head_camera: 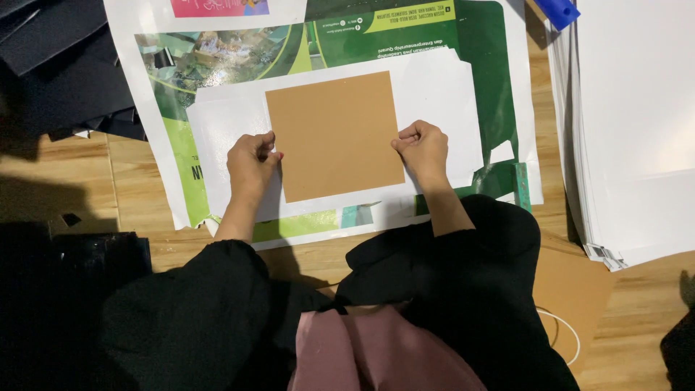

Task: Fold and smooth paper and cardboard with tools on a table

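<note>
A brown cardboard square [334, 134] lies on a larger white sheet [441, 94] with notched corners. My left hand [250, 161] pinches the cardboard's left edge with curled fingers. My right hand [422, 147] grips its right edge the same way. Both hands press the cardboard flat against the white sheet. Under these lies a big green and white printed poster [405, 29] spread on the wooden floor [130, 188].
A thick stack of white sheets [637, 123] sits at the right, with a blue object [557, 11] at its top corner. Dark sheets [58, 65] lie at the upper left. Another brown cardboard [572, 289] and a white loop [568, 329] rest by my right knee.
</note>
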